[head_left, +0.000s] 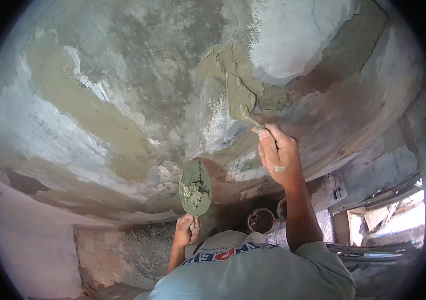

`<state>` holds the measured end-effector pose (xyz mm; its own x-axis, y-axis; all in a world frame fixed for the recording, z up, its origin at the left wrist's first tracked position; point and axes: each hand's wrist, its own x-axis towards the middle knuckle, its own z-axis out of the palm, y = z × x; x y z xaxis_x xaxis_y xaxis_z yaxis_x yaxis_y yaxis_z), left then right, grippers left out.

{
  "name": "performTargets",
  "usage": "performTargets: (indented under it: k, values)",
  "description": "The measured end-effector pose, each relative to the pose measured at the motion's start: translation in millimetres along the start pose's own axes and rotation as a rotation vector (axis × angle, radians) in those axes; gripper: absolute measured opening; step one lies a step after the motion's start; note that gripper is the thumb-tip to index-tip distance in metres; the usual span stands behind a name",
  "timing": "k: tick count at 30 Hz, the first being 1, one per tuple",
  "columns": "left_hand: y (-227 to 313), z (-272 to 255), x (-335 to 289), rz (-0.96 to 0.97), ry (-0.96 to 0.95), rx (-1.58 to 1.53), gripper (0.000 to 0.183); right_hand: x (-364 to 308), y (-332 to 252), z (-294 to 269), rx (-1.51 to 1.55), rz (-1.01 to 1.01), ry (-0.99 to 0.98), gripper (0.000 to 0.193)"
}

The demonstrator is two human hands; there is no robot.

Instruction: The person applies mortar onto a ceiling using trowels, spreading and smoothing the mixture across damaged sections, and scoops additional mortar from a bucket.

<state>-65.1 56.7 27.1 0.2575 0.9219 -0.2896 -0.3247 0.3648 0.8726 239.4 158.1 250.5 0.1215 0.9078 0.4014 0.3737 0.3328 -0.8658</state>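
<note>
My right hand (pixel 280 155) is closed round the handle of a plastering trowel (pixel 241 100). Grey-green mortar smears its blade, which lies against the wall (pixel 153 65) over a wet patch of plaster (pixel 223 57). Lower down, my left hand (pixel 186 230) grips the short handle of an oval plasterer's hawk (pixel 194 170). A lump of wet mortar (pixel 196 192) sits on the hawk's face. The hawk is held close in front of the wall, below the trowel; whether it touches the wall I cannot tell. A dab of mortar sticks to the back of my right hand.
A long band of smoothed plaster (pixel 98 117) runs down the wall at left. White paint (pixel 288 45) and a rough bare strip (pixel 343 62) lie at upper right. Below stands a bucket (pixel 261 220). A cable (pixel 337 187) hangs near a bright opening (pixel 393 220) at right.
</note>
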Motion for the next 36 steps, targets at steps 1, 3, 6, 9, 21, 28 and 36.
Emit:
performTargets:
  k: [1, 3, 6, 9, 21, 28, 36]
  values:
    - [2, -2, 4, 0.009, -0.005, 0.023, 0.038, -3, 0, -2, -0.028, -0.008, 0.006, 0.017]
    - [1, -11, 4, 0.002, -0.012, 0.013, 0.038, -9, -4, -1, -0.049, -0.041, 0.048, 0.016]
    - [-3, -19, 6, 0.04, -0.037, 0.012, 0.038, -6, -10, 1, -0.09, -0.123, 0.126, 0.016]
    - [-5, -26, 3, 0.043, -0.051, 0.022, 0.038, 8, -15, 3, -0.12, -0.224, 0.194, 0.016]
    - [1, -34, -1, 0.024, -0.027, 0.026, 0.039, -21, 3, 10, -0.119, -0.03, 0.205, 0.017]
    - [0, -30, 3, -0.006, -0.072, -0.009, 0.036, 5, -23, 16, -0.307, -0.429, 0.259, 0.013]
    - [-3, -30, 0, 0.06, -0.096, 0.011, 0.035, -11, 22, 24, -0.25, -0.255, 0.28, 0.013]
